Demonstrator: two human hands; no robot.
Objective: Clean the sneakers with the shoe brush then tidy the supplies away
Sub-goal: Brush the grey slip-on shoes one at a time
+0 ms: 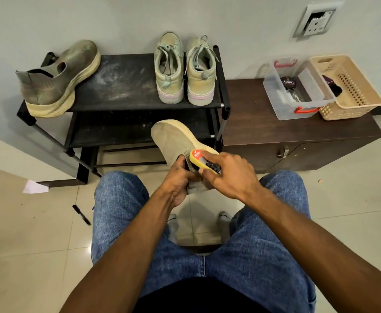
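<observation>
— So where is the sneaker being cleaned?

— Low in the middle, just in front of the black shoe rack (126,86). That sneaker (173,141) is tilted with its pale sole turned up and away, and the left hand (178,179) grips its near end, fingers curled round it.

— And the brush?

— The right hand (230,172) clamps its fingers over the yellow shoe brush (204,162), whose bristles lie against the side of the held sneaker.

— Other shoes?

— On the rack's top shelf, a grey-green slip-on sneaker (58,80) sits at the far left, its heel overhanging the edge, and a pair of pale laced sneakers (185,71) stands side by side at the right, heels toward the person.

— Supplies?

— Right of the rack, on a dark wooden cabinet (286,136), a clear plastic box (298,107) holds a round polish tin (288,83); a beige basket (352,89) sits touching its right side. A black marker (81,215) lies on the floor tiles at the near left, beside the denim-clad knee.
</observation>
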